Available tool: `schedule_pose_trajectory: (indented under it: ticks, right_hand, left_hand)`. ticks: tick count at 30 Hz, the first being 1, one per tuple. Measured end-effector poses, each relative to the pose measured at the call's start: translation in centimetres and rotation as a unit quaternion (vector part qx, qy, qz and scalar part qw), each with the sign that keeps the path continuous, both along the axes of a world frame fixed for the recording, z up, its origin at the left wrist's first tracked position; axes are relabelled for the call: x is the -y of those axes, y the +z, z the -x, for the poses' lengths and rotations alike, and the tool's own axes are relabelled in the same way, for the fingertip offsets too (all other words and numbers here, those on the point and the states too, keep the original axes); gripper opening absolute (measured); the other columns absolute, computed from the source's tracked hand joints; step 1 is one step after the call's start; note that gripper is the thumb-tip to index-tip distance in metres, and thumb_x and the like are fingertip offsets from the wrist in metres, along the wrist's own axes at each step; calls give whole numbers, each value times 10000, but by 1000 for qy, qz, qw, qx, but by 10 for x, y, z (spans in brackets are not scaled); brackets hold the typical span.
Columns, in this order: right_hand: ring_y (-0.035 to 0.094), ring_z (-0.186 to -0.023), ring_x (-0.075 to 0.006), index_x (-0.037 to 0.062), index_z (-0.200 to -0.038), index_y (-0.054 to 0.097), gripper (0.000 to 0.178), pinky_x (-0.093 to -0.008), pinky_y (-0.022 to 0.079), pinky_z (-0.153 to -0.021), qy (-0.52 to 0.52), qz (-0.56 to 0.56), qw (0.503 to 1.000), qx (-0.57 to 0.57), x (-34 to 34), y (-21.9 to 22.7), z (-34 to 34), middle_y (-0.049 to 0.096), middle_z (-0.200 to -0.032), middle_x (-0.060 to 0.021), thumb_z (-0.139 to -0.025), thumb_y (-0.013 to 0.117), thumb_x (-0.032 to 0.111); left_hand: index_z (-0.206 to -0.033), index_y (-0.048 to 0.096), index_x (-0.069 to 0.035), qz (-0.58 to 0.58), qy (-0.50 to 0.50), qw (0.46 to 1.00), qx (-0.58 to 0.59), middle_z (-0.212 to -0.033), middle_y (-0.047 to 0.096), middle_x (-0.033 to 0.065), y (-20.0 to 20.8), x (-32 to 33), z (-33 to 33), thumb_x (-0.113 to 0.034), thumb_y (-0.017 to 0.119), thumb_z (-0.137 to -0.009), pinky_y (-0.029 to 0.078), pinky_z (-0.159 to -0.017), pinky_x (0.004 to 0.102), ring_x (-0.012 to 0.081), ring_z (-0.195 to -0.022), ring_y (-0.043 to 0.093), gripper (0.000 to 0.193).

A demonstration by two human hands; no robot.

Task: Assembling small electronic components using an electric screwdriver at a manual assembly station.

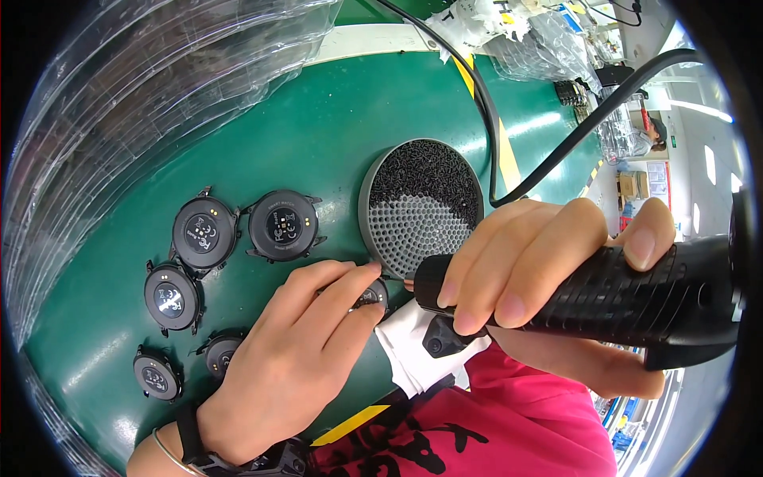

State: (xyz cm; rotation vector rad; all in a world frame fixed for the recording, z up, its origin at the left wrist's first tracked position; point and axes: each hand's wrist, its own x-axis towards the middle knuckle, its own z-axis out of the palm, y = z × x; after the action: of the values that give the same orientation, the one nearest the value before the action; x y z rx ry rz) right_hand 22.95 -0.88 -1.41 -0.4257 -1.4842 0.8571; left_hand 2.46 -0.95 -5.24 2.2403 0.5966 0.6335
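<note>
My right hand (548,258) is wrapped around a black electric screwdriver (636,294), its nose pointing left toward my other hand. A round black smartwatch case (370,298) lies back up under the fingers of my left hand (290,358), which pinch its edges and cover much of it. The screwdriver's tip is hidden, close to that case. Just beyond stands a round grey dish (413,234) with a dimpled floor; tiny black screws (421,168) fill its far part. More smartwatch cases (204,233) lie back up at the left.
Stacked clear plastic trays (199,87) rise at the far left. A black cable (489,119) loops over the green table (342,103) behind the dish. White cloth (397,342) and a black block-shaped object (443,338) sit near my body. Another person (656,135) is far off at right.
</note>
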Motion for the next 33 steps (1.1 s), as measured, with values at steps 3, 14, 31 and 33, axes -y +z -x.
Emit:
schedule_pose_trajectory:
  ticks: [3, 14, 31, 33]
  right_hand:
    - [623, -476, -229, 68, -1269, 314, 712, -337, 545, -411, -17, 32, 999, -9, 4, 2, 2, 594, -754, -134, -886, 578, 607]
    - [613, -473, -237, 76, -1238, 326, 693, -350, 543, -429, -7, 35, 999, -32, 4, 2, 4, 591, -753, -130, -884, 576, 617]
    - [597, -475, -236, 73, -1208, 342, 750, -342, 529, -448, -30, 8, 999, -38, -9, 1, -16, 578, -775, -126, -846, 570, 689]
    - [602, -485, -237, 73, -1209, 343, 760, -341, 530, -456, -40, 26, 998, -29, -6, 5, -12, 580, -782, -130, -841, 568, 698]
  left_hand:
    - [-1008, 617, 52, -1, -1, 1000, 1, -1192, 574, 170, -1, 1, 0, -23, 639, -720, 503, -903, 373, 323, -1086, 552, 298]
    - [-973, 633, 59, -6, 20, 1000, 1, -1164, 595, 171, -3, 4, 3, -23, 641, -691, 507, -887, 356, 316, -1049, 574, 294]
    - [-1037, 649, -9, -25, 37, 998, -45, -1218, 561, 129, 7, 2, -2, -43, 707, -689, 497, -787, 352, 292, -977, 539, 355]
    - [-1061, 642, -6, -23, 35, 998, -44, -1221, 556, 134, 7, 1, -5, -31, 710, -686, 497, -786, 360, 302, -961, 528, 382]
